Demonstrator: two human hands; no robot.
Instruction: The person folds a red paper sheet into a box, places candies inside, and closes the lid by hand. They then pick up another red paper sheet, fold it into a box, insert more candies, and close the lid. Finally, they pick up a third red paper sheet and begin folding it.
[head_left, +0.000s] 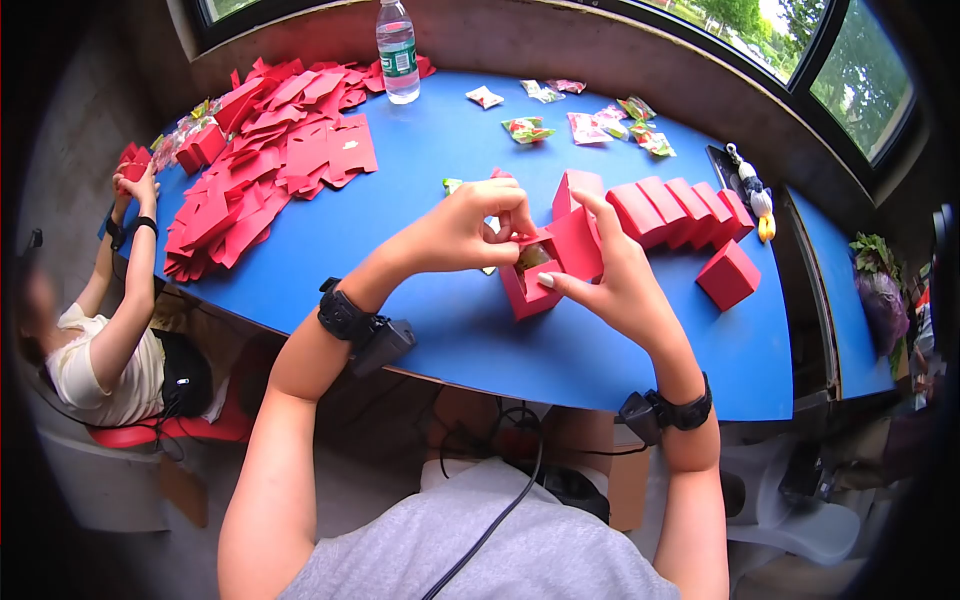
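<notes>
A small red cardboard box (527, 296) stands open near the table's front edge, its lid (576, 246) folded back to the right. Something in a shiny wrapper (535, 257) shows inside it. With thumb and fingers curled together, my left hand (468, 228) pinches a flap at the box's upper left edge. My right hand (628, 280) grips the box from the right, thumb along the front rim and fingers behind the raised lid. Another red box (577, 188) is partly hidden behind that lid.
Closed red boxes (672, 212) form a row at right, with a single box (728, 275) nearer. Flat red cartons (270, 150) lie heaped at left by a water bottle (399, 60). Wrapped sweets (527, 130) are scattered behind. Another person (110, 350) sits at left holding a red box.
</notes>
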